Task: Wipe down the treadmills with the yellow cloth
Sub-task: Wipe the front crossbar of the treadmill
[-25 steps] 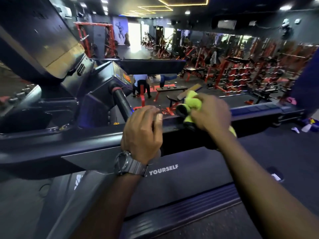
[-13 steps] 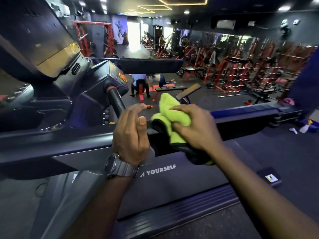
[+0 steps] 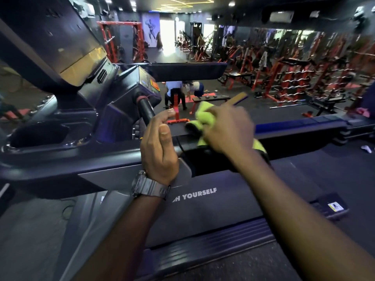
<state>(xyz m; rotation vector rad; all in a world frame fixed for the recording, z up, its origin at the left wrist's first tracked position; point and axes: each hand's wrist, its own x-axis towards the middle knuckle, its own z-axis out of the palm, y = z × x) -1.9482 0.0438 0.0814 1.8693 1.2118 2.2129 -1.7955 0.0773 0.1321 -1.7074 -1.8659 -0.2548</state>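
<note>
The right hand [image 3: 229,130] clutched the yellow cloth [image 3: 205,118] against the treadmill's side rail [image 3: 304,136]; the left hand [image 3: 158,147] curled around the handlebar [image 3: 146,112].

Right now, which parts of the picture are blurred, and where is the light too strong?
Head view: the right hand and yellow cloth are smeared by motion; the left hand on the handlebar stays sharp; the doorway far behind is blown out white; wide-angle bending curves the edges.
</note>
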